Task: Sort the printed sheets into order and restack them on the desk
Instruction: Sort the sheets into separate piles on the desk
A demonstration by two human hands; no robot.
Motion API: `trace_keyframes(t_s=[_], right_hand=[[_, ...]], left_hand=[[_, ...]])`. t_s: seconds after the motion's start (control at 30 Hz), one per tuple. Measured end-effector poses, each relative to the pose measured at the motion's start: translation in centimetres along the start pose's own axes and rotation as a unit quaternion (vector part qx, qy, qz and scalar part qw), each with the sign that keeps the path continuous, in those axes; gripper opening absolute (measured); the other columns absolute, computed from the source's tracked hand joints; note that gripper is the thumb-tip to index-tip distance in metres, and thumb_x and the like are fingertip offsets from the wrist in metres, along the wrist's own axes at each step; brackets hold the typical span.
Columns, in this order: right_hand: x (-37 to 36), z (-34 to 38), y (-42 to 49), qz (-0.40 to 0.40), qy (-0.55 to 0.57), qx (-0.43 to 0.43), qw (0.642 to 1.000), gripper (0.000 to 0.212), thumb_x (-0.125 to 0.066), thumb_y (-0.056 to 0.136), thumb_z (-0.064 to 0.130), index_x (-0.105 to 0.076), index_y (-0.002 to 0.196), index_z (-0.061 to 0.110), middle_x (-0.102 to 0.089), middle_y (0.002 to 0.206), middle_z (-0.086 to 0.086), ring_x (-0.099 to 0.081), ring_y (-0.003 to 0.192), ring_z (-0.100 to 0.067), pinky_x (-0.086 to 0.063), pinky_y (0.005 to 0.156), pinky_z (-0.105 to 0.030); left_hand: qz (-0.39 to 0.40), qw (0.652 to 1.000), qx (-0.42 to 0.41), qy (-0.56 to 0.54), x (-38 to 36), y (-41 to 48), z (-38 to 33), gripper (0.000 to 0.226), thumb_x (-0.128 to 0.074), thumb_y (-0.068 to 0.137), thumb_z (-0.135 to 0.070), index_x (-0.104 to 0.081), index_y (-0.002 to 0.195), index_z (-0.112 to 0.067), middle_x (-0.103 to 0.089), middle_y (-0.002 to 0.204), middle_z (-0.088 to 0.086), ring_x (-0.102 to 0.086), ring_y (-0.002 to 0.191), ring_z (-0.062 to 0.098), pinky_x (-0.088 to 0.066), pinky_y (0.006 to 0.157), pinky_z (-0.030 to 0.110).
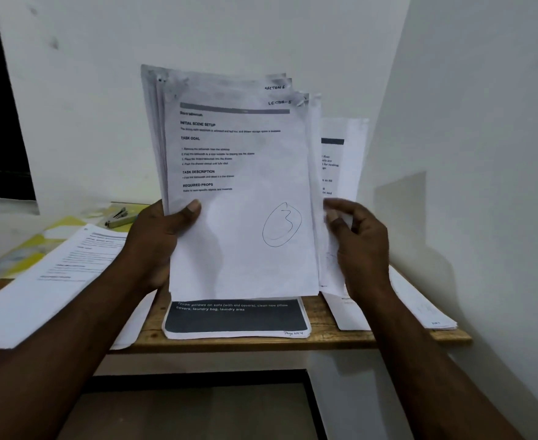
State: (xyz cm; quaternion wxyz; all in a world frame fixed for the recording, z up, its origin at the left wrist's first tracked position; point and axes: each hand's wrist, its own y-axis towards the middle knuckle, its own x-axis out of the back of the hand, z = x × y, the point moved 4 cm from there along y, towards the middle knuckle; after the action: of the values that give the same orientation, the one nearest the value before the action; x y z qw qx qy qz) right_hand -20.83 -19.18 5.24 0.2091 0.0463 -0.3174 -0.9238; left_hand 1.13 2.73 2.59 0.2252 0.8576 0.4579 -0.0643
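A bundle of printed sheets [239,185] stands upright in front of me above the wooden desk [312,339]. Its front page carries printed headings, a handwritten "Section 5" at the top right and a circled 3 low down. My left hand [160,242] grips the bundle's left edge, thumb on the front page. My right hand [356,246] pinches a separate sheet [340,160] just behind the bundle's right edge, pulled out sideways. Under the bundle a stack with a dark printed block [236,319] lies flat on the desk.
A tilted stack of sheets [49,281] lies at the left, over yellow folders [33,246]. A stapler [118,215] sits at the back left. More sheets [426,309] lie at the desk's right end. White walls close in behind and to the right.
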Motion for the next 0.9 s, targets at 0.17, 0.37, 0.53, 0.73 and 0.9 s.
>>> trace_keyframes(t_s=[0.17, 0.37, 0.53, 0.73, 0.9], right_hand=[[-1.7, 1.4, -0.8, 0.119, 0.064, -0.068, 0.988, 0.049, -0.067, 0.099, 0.047, -0.067, 0.074, 0.005, -0.059, 0.077, -0.027, -0.056, 0.071, -0.023, -0.046, 0.070, -0.035], [-2.7, 2.5, -0.4, 0.138, 0.072, -0.048, 0.987, 0.024, -0.079, 0.093, 0.021, -0.073, 0.071, 0.015, -0.074, 0.074, 0.001, -0.068, 0.071, -0.015, -0.052, 0.071, -0.030], [-3.3, 3.5, -0.5, 0.132, 0.120, -0.065, 0.982, 0.045, -0.086, 0.087, 0.025, -0.050, 0.060, 0.019, -0.047, 0.066, -0.004, -0.044, 0.067, -0.020, -0.040, 0.064, -0.031], [-3.2, 3.4, -0.5, 0.151, 0.205, -0.084, 0.963, 0.025, -0.060, 0.107, 0.025, -0.069, 0.088, 0.011, -0.068, 0.094, -0.007, -0.060, 0.090, -0.020, -0.051, 0.086, -0.039], [-3.1, 3.4, -0.6, 0.130, 0.202, -0.077, 0.968, 0.028, -0.054, 0.109, 0.022, -0.070, 0.109, -0.001, -0.075, 0.107, -0.009, -0.068, 0.099, -0.019, -0.058, 0.091, -0.030]], left_hand=[[0.019, 1.000, -0.003, -0.015, 0.8, -0.2, -0.8, 0.041, -0.069, 0.094, -0.022, -0.067, 0.135, -0.017, -0.077, 0.121, 0.006, -0.075, 0.101, 0.027, -0.060, 0.086, 0.044], [0.011, 1.000, -0.013, -0.006, 1.6, -0.1, -0.9, 0.055, -0.074, 0.082, -0.030, -0.068, 0.135, -0.017, -0.076, 0.125, 0.007, -0.071, 0.111, 0.032, -0.057, 0.096, 0.049], [0.001, 1.000, -0.021, -0.016, 2.7, 0.2, -1.2, 0.041, -0.072, 0.090, -0.027, -0.069, 0.131, -0.021, -0.077, 0.120, 0.000, -0.073, 0.107, 0.027, -0.059, 0.088, 0.042], [0.011, 0.998, -0.021, -0.051, 3.9, 0.5, -1.1, 0.040, -0.061, 0.100, -0.020, -0.064, 0.140, -0.019, -0.074, 0.129, 0.000, -0.073, 0.110, 0.023, -0.060, 0.090, 0.040], [0.028, 0.994, 0.009, -0.107, 5.0, 0.5, -1.0, 0.037, -0.051, 0.107, -0.020, -0.062, 0.142, -0.022, -0.070, 0.137, 0.000, -0.071, 0.117, 0.022, -0.061, 0.094, 0.040]])
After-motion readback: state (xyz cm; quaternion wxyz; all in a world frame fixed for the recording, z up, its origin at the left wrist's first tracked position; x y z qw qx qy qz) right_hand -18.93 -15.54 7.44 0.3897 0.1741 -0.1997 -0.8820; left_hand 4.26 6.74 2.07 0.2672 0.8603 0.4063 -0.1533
